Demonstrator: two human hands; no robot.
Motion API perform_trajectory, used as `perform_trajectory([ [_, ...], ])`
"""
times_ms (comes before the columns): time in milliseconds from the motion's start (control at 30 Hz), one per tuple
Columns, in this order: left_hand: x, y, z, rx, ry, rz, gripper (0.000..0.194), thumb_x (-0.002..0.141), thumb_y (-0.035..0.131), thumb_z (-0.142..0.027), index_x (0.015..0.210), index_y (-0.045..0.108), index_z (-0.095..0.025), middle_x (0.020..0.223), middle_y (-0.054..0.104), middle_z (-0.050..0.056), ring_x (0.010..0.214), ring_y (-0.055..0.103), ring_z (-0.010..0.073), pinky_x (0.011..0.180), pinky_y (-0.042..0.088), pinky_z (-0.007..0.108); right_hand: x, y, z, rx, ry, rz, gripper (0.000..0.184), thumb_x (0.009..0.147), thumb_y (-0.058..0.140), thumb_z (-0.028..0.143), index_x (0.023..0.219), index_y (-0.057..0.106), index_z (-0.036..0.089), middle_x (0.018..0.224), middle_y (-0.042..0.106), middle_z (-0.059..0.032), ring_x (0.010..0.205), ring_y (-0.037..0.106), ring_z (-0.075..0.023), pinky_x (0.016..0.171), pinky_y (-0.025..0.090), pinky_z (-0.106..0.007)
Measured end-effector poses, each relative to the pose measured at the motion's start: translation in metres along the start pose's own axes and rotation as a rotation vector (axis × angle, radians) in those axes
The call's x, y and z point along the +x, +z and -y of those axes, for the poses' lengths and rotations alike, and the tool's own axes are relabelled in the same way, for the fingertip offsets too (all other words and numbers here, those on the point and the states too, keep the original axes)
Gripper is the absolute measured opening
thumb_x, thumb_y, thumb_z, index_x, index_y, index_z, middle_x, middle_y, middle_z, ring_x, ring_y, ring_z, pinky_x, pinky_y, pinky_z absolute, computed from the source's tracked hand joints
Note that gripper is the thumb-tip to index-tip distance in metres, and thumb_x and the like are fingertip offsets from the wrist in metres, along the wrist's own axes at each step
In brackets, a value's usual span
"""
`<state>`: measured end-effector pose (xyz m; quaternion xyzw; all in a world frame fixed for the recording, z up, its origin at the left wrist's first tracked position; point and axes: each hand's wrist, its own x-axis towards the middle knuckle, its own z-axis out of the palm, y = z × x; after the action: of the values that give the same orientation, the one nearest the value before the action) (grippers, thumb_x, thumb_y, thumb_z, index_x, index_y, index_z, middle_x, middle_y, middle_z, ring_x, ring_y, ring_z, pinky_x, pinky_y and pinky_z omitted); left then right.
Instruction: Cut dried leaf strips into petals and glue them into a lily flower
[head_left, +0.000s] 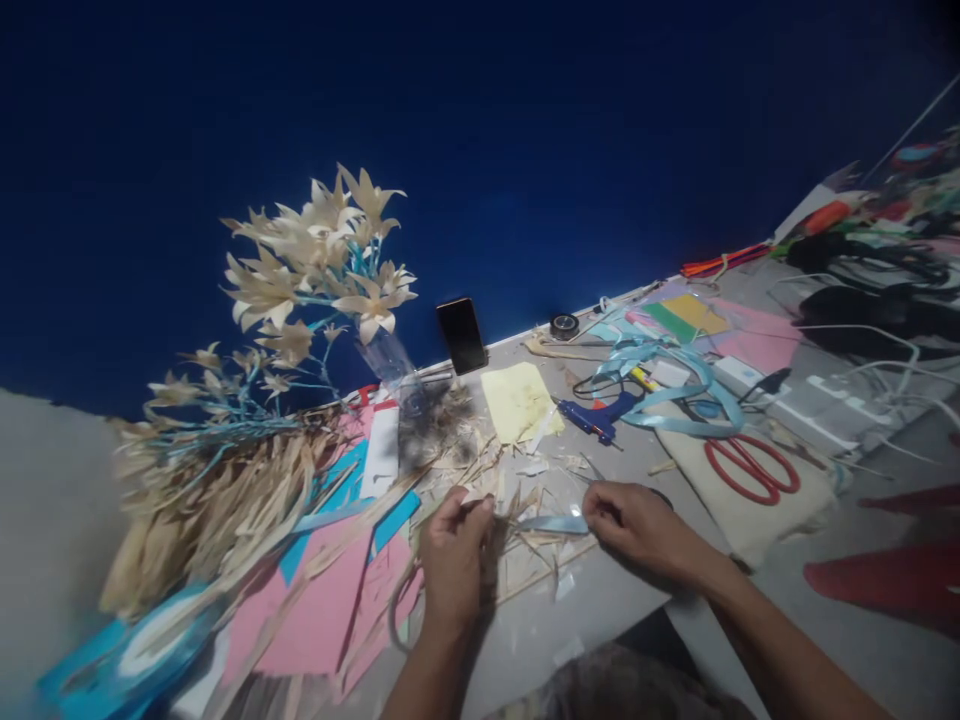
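My left hand (454,560) is closed in a pinch on a bundle of dry straw strips (491,520) near the table's front edge. My right hand (637,525) pinches the other end of a light blue ribbon (551,524) that runs between both hands. Loose straw scraps (517,480) lie scattered just beyond my fingers. A clear vase of cream straw flowers (322,270) on blue stems stands at the back left.
A heap of dried husks (217,500) and pink paper sheets (322,610) lie left. A phone (462,335), yellow paper (517,400), blue glue gun (592,418), tangled blue ribbon (660,385), red scissors (750,467) and cables (862,380) lie behind and to the right.
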<state>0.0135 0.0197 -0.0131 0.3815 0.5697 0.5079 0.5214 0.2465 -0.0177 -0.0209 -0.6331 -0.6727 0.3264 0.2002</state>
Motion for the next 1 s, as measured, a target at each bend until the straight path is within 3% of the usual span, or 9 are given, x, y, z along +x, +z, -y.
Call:
perform_trajectory([
  [133, -0.001, -0.004, 0.002, 0.092, 0.056, -0.148, 0.019, 0.063, 0.08, -0.03, 0.07, 0.067, -0.018, 0.066, 0.059, -0.001, 0.063, 0.055, 0.0154, 0.061, 0.047, 0.025, 0.003, 0.005, -0.013, -0.179, -0.099, -0.115, 0.026, 0.09, 0.047, 0.017, 0.101, 0.07, 0.022, 0.098, 0.076, -0.0071, 0.088, 0.069, -0.023, 0.077, 0.05, -0.033],
  [233, -0.002, -0.009, 0.004, 0.148, 0.151, -0.144, 0.018, 0.064, 0.082, -0.029, 0.07, 0.069, -0.018, 0.079, 0.065, 0.003, 0.081, 0.061, 0.0202, 0.072, 0.05, 0.026, -0.002, 0.007, -0.026, -0.154, -0.184, -0.246, 0.035, 0.092, 0.044, 0.015, 0.119, 0.067, 0.021, 0.119, 0.072, -0.0105, 0.106, 0.068, -0.0239, 0.091, 0.052, -0.037],
  [400, -0.01, -0.026, -0.02, 0.035, 0.109, -0.149, 0.03, 0.056, 0.088, -0.031, 0.079, 0.074, -0.018, 0.093, 0.069, 0.005, 0.077, 0.062, 0.0189, 0.064, 0.05, 0.025, -0.012, -0.002, -0.035, -0.131, -0.083, -0.437, 0.021, 0.098, 0.048, 0.029, 0.094, 0.067, 0.022, 0.091, 0.073, -0.0065, 0.082, 0.069, -0.0224, 0.075, 0.052, -0.033],
  [467, -0.015, -0.039, -0.041, -0.028, 0.052, -0.152, 0.033, 0.05, 0.091, -0.032, 0.073, 0.073, -0.017, 0.086, 0.068, 0.005, 0.063, 0.058, 0.0153, 0.051, 0.046, 0.023, -0.007, -0.009, -0.028, -0.095, -0.108, -0.481, 0.025, 0.1, 0.044, 0.032, 0.091, 0.065, 0.022, 0.089, 0.073, -0.0062, 0.08, 0.068, -0.022, 0.074, 0.051, -0.033],
  [533, -0.02, -0.05, -0.061, -0.135, 0.012, -0.019, 0.03, 0.048, 0.093, -0.031, 0.062, 0.07, -0.018, 0.07, 0.062, 0.003, 0.05, 0.05, 0.0115, 0.042, 0.04, 0.023, 0.004, -0.015, -0.012, -0.029, -0.176, -0.481, 0.032, 0.103, 0.039, 0.035, 0.092, 0.066, 0.022, 0.09, 0.073, -0.0067, 0.081, 0.068, -0.0216, 0.075, 0.05, -0.032],
  [667, -0.02, -0.053, -0.074, -0.342, -0.041, 0.492, 0.038, 0.041, 0.095, -0.042, 0.044, 0.063, -0.021, 0.045, 0.047, 0.0, 0.034, 0.038, 0.0105, 0.035, 0.036, 0.028, 0.038, -0.008, 0.041, 0.151, -0.396, -0.175, 0.053, 0.102, 0.036, 0.055, 0.081, 0.069, 0.019, 0.079, 0.07, -0.0077, 0.075, 0.065, -0.0211, 0.076, 0.049, -0.033],
  [833, -0.007, -0.028, -0.045, -0.112, -0.02, 0.779, 0.025, 0.058, 0.09, -0.039, 0.051, 0.073, -0.021, 0.06, 0.064, 0.011, 0.067, 0.064, 0.0282, 0.065, 0.052, 0.041, 0.064, 0.03, 0.088, 0.843, -0.366, 0.355, 0.077, 0.092, 0.033, 0.079, 0.13, 0.061, 0.018, 0.115, 0.069, -0.0129, 0.099, 0.066, -0.0224, 0.084, 0.052, -0.034],
  [933, -0.004, -0.014, -0.043, 0.035, 0.038, 0.876, 0.017, 0.066, 0.086, -0.033, 0.059, 0.077, -0.02, 0.069, 0.071, 0.011, 0.076, 0.068, 0.0288, 0.072, 0.053, 0.039, 0.064, 0.04, 0.091, 0.726, -0.418, 0.486, 0.08, 0.094, 0.022, 0.078, 0.121, 0.067, 0.018, 0.098, 0.071, -0.0081, 0.086, 0.067, -0.0193, 0.072, 0.051, -0.027],
  [1000, 0.0, -0.017, -0.05, 0.124, 0.103, 0.928, 0.013, 0.073, 0.081, -0.032, 0.068, 0.079, -0.02, 0.075, 0.075, 0.01, 0.077, 0.069, 0.0261, 0.074, 0.053, 0.036, 0.059, 0.039, 0.088, 0.544, -0.541, 0.458, 0.078, 0.1, 0.014, 0.069, 0.113, 0.07, 0.016, 0.09, 0.07, -0.0067, 0.079, 0.064, -0.0171, 0.068, 0.048, -0.025],
])
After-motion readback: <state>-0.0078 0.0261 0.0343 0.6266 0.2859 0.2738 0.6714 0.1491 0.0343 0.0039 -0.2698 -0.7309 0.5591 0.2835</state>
